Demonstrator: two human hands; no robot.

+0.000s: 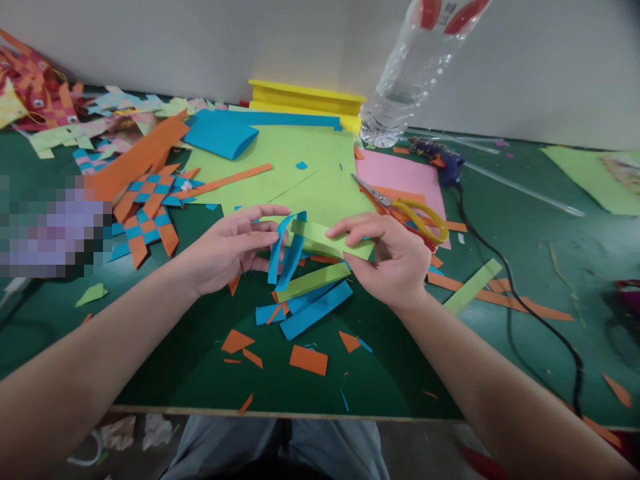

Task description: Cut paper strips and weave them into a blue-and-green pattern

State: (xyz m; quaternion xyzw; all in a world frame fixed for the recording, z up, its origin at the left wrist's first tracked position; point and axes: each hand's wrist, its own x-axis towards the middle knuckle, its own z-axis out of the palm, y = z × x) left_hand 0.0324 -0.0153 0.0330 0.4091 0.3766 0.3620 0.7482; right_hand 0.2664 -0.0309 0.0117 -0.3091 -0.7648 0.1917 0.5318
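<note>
My left hand (220,250) grips a folded blue paper strip (294,257) between thumb and fingers. Its two legs hang down across the left end of a light green paper strip (315,235), which my right hand (393,260) pinches at the other end. Whether the blue strip goes fully around the green one, I cannot tell. Just below my hands lie another green strip (314,282) and several blue strips (320,310). Under and beyond them spreads a large light green sheet (305,150).
Scissors (423,220) with yellow handles lie right of my right hand. A glue gun (447,167) trails a black cord. Behind stands a water bottle (405,80). Woven orange-and-blue paper pieces (150,193) sit at left. Orange scraps (309,360) dot the front of the green table (200,387).
</note>
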